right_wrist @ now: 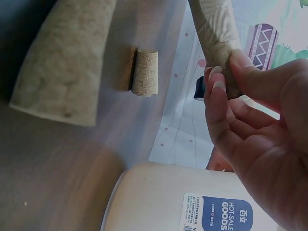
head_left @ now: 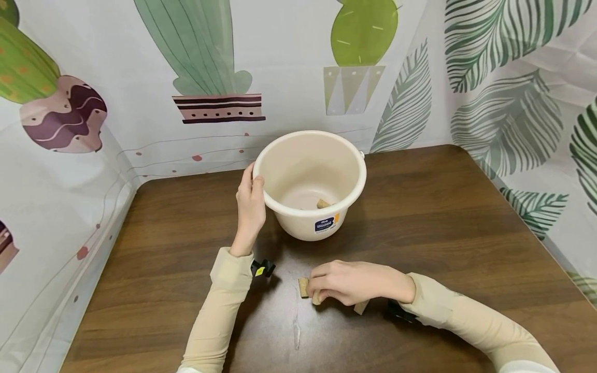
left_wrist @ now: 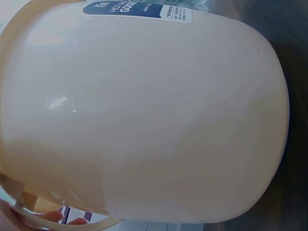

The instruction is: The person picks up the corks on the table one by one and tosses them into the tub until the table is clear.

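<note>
A cream plastic bucket (head_left: 291, 224) with a blue label stands on the table. My left hand (head_left: 251, 207) grips its rim on the left side, and the bucket wall (left_wrist: 144, 110) fills most of the left wrist view. Near the front of the bucket, my right hand (head_left: 350, 281) pinches a cork stopper (head_left: 316, 298) between thumb and fingers. Another cork (right_wrist: 146, 73) lies on the table just left of that hand in the head view. Under the right wrist is a third cork (head_left: 361, 306), partly hidden. Inside the bucket rests one more cork (head_left: 323, 203).
The brown wooden table (head_left: 186, 248) has rounded back corners. Behind it and at both sides hangs a white cloth (head_left: 289, 62) printed with cacti and leaves. Black devices are strapped at the left wrist (head_left: 263, 268) and right wrist (head_left: 400, 312).
</note>
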Tool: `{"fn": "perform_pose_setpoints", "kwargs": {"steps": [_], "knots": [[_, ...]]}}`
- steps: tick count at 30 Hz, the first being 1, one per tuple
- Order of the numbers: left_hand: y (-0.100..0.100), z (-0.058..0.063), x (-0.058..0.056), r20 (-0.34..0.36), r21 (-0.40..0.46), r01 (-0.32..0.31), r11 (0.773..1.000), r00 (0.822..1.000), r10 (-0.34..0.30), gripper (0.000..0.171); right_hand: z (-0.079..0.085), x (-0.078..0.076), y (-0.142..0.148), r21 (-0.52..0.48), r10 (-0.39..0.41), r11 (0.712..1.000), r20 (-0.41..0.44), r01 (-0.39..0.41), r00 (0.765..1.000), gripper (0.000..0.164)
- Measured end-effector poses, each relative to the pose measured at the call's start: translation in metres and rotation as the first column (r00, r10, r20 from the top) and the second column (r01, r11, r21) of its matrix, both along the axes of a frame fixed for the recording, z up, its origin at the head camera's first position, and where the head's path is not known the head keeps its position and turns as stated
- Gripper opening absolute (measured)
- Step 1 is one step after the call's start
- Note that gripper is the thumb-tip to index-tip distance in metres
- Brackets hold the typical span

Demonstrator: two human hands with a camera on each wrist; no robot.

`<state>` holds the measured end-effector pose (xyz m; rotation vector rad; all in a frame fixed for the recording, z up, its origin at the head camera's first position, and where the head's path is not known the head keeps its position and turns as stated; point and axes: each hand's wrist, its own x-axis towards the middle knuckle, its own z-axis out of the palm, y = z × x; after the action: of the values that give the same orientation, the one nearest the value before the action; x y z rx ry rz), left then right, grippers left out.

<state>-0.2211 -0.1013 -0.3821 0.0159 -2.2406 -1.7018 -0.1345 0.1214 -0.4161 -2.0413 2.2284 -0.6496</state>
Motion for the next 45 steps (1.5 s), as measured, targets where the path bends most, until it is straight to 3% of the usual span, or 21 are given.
{"fn": "perform_pose_setpoints", "kwargs": {"steps": [12,35,45], "knots": [[0.000,-0.001,-0.001,-0.012,-0.008,-0.004,1.000,1.000,0.003,0.046,0.008,-0.003,0.002,-0.042,-0.023,0.999,-0.036,0.022,0.999,0.005],[0.000,0.001,-0.001,-0.005,-0.009,-0.005,1.000,1.000,0.005,0.047,0.012,-0.001,0.001,-0.083,-0.045,0.995,0.014,0.046,0.999,0.005],[-0.001,-0.001,-0.001,-0.004,-0.007,-0.008,1.000,1.000,0.008,0.047,0.013,-0.001,0.000,-0.128,-0.033,0.991,-0.049,0.027,0.998,0.007]]}}
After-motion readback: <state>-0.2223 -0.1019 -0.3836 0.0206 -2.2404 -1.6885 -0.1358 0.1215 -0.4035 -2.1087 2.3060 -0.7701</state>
